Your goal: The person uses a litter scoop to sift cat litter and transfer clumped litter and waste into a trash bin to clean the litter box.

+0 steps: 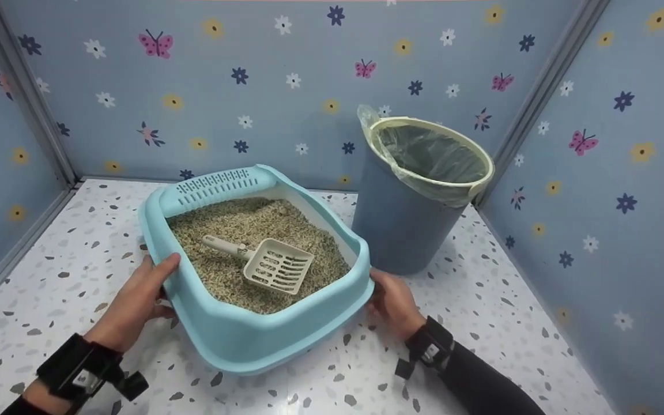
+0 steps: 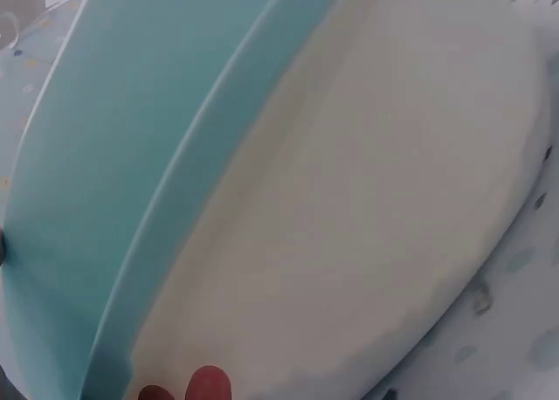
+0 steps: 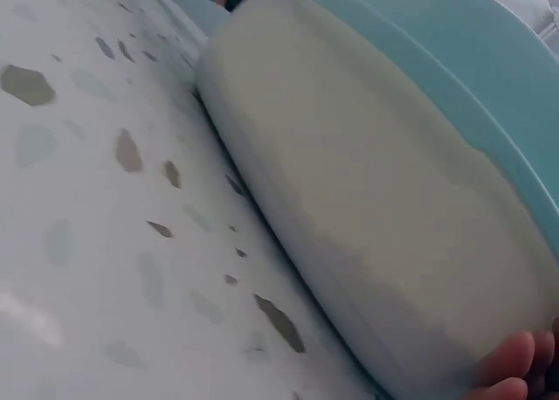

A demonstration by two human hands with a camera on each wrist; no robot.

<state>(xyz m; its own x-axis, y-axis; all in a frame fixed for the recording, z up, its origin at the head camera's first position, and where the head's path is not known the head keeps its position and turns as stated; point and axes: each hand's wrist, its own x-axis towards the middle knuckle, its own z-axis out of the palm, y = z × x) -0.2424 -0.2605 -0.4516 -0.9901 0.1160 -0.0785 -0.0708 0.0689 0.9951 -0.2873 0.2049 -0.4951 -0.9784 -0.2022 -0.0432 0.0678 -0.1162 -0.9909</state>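
A light-blue litter box (image 1: 286, 331) with a pale base (image 2: 332, 199) stands at an angle in the head view. Sandy litter (image 1: 303, 230) fills it, and a beige slotted litter scoop (image 1: 258, 266) lies on top, handle to the left. My left hand (image 1: 136, 297) grips the box's left side, thumb over the blue rim, fingers lower down. At the right front corner my right hand (image 1: 395, 300) holds the box edge, its fingers partly hidden by the box. In the right wrist view, fingertips (image 3: 511, 356) touch the pale base. Whether the base is slightly lifted I cannot tell.
Behind the box on the right stands a blue-grey trash bin (image 1: 407, 219) with a cream rim and a clear liner (image 1: 436, 153). Flower-patterned panels (image 1: 286, 121) enclose the back and sides. The speckled white surface (image 1: 470, 346) extends around the box.
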